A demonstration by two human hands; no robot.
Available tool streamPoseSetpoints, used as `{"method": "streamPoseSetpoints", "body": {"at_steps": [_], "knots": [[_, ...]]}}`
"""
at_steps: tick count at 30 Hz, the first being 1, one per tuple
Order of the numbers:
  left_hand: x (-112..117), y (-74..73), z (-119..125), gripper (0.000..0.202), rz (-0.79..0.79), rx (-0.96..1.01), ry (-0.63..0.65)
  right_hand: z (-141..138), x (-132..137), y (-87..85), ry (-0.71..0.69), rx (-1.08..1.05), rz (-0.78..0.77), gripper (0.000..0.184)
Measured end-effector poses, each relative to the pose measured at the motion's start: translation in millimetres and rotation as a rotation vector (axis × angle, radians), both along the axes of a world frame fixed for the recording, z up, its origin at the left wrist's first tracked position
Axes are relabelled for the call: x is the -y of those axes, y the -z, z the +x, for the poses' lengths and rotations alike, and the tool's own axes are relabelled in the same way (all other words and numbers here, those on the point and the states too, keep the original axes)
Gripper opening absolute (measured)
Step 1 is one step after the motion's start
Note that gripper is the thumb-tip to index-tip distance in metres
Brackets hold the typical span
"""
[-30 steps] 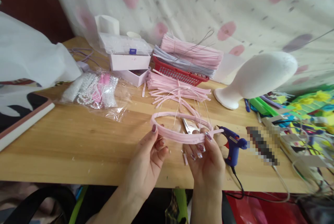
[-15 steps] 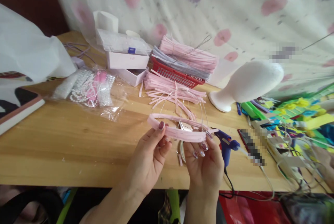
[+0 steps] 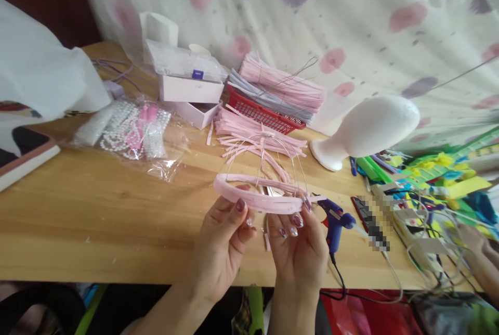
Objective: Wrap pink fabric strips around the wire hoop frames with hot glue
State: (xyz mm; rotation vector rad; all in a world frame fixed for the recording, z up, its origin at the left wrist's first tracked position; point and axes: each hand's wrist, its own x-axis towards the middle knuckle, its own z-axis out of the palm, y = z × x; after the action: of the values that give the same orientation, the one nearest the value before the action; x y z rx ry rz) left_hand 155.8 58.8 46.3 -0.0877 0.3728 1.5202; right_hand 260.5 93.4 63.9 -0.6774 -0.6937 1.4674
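Note:
Both hands hold a pink wrapped hoop [image 3: 257, 201] with thin wire arches rising from it, just above the wooden table [image 3: 97, 220]. My left hand [image 3: 226, 236] pinches the hoop's near left side between thumb and fingers. My right hand [image 3: 298, 244] grips its near right side, where a loose pink strip end sticks out toward a blue glue gun [image 3: 335, 220]. Scissors lie partly hidden under the hoop.
Loose pink strips [image 3: 253, 134] and a red basket [image 3: 265, 111] of bundled strips lie behind. A white foam head [image 3: 366, 127] lies at right, a bead bag [image 3: 128, 127] and white boxes [image 3: 191, 85] at left. Craft clutter and another person's hand [image 3: 473, 241] fill the far right.
The hoop has turned slightly in my hands and my left fingers have shifted along it. The view has drifted a little left and down; another person's hand has come in at far right.

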Motion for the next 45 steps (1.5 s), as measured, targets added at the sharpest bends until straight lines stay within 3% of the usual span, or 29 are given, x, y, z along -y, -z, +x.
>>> {"method": "streamPoseSetpoints", "body": {"at_steps": [6,12,20,34,39,45], "knots": [[-2,-3.4,-3,0.03,0.138,-0.064,0.003,-1,4,-3.5,-0.015,-0.074,-0.065,0.024],[-2,-6.6,-9,0.03,0.175,-0.204,-0.024,1,6,-3.0,-0.013,-0.114,-0.089,0.026],[-1,-6.3,-12,0.026,0.224,-0.187,-0.005,-1,9,-4.9,-0.095,-0.156,-0.073,0.024],[5,-6.2,-8,0.049,0.145,-0.192,0.015,-4,8,-1.8,-0.082,-0.073,-0.06,0.02],[4,-6.5,-1,0.045,0.142,-0.198,0.091,-2,8,3.3,-0.114,0.029,-0.046,0.021],[5,-7.7,1,0.041,0.134,-0.266,0.06,-4,13,6.9,-0.056,0.107,-0.014,0.017]]}}
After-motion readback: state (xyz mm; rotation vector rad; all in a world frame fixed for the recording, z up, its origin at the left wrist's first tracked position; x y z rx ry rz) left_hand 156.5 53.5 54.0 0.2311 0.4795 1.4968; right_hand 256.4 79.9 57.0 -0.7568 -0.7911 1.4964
